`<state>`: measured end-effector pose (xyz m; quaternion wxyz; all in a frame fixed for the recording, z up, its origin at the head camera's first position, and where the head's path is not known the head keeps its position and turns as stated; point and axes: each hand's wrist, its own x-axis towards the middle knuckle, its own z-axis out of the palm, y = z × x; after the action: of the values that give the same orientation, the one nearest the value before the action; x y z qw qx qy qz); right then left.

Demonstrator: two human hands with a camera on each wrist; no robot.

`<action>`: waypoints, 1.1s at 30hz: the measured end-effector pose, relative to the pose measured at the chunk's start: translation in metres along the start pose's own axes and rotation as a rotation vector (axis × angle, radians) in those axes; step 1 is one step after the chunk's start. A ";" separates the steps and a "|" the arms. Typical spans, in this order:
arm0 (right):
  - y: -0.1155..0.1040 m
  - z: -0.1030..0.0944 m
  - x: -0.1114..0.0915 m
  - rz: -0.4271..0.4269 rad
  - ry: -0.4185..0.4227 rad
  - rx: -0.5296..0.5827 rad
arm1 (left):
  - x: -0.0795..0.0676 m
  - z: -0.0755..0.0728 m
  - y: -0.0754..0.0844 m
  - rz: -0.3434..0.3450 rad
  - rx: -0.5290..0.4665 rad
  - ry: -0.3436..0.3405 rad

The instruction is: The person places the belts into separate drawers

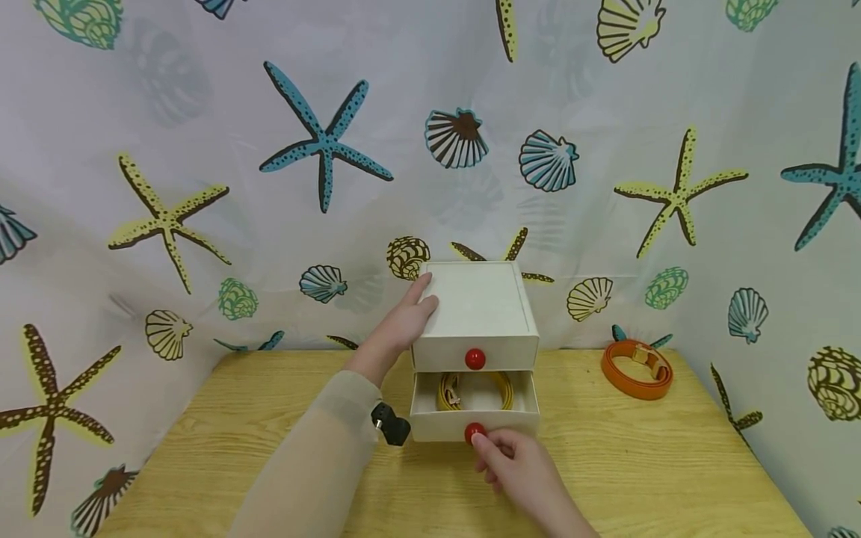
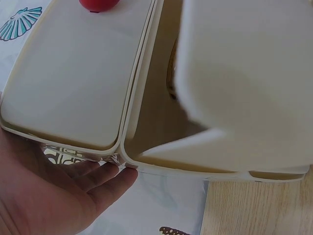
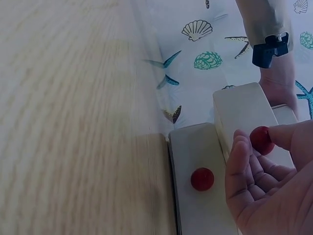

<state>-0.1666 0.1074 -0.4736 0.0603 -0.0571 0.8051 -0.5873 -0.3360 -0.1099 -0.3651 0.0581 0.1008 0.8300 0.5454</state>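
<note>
Pinching the lower red knob [image 1: 474, 431] with the right hand [image 1: 523, 469], kinda resting an unclenched left hand [image 1: 406, 320] on the white cabinet [image 1: 476, 299]. Can spot a yellow belt [image 1: 442, 393] in the lower drawer [image 1: 433, 427].

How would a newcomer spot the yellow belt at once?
On the wooden table, in front of the seashell-print backdrop, stands a white two-drawer box. Its lower drawer is pulled out, with the yellow belt coiled inside. Its colour and place set it apart from the orange belt, coiled on the table to the box's right.
</note>
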 end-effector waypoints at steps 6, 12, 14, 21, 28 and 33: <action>0.001 0.000 0.009 -0.027 0.018 0.015 | 0.002 0.000 -0.002 -0.003 0.002 0.003; -0.001 0.000 0.016 -0.031 0.035 0.014 | 0.001 0.000 -0.002 0.007 0.005 0.006; -0.002 0.000 0.018 -0.027 0.039 0.016 | 0.001 0.000 -0.001 0.009 0.004 0.005; -0.005 0.000 0.026 -0.027 0.054 0.017 | 0.001 0.001 -0.001 -0.001 0.008 0.009; -0.003 -0.001 0.036 -0.018 0.064 0.016 | 0.002 0.000 -0.001 -0.003 0.010 0.009; -0.005 -0.002 0.041 -0.001 0.072 0.004 | 0.003 0.001 -0.001 -0.004 0.007 0.007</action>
<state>-0.2076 0.1009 -0.4700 0.0312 -0.0364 0.8056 -0.5905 -0.3389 -0.1090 -0.3664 0.0561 0.0974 0.8325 0.5426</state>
